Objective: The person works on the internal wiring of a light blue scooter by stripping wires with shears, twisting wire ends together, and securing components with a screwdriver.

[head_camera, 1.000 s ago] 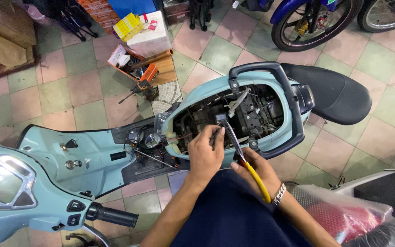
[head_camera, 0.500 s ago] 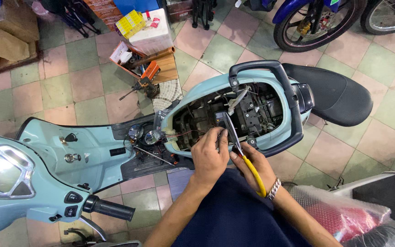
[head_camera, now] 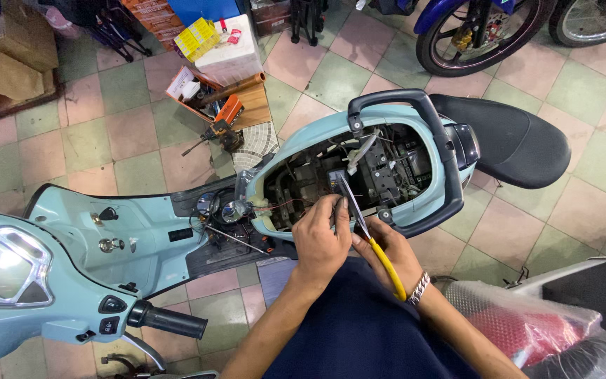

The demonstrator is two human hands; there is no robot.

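Two hands at work over light-blue scooter (head_camera: 142,231), seat off, open bay under black grab rail (head_camera: 394,98). My left hand (head_camera: 320,242) at 6 o'clock of bay, fingers pinched narrow on something small near wiring; what exactly, I cannot tell. My right hand (head_camera: 387,253) just beside it at 3 o'clock, closed round yellow-handled pliers (head_camera: 369,235), tips pointing to 12 o'clock into bay. Black seat (head_camera: 506,140) lies at 3 o'clock of bay. Tool tray (head_camera: 247,105) on tiled floor at 10 o'clock.

Pliers (head_camera: 359,217) inside scooter body (head_camera: 303,151)
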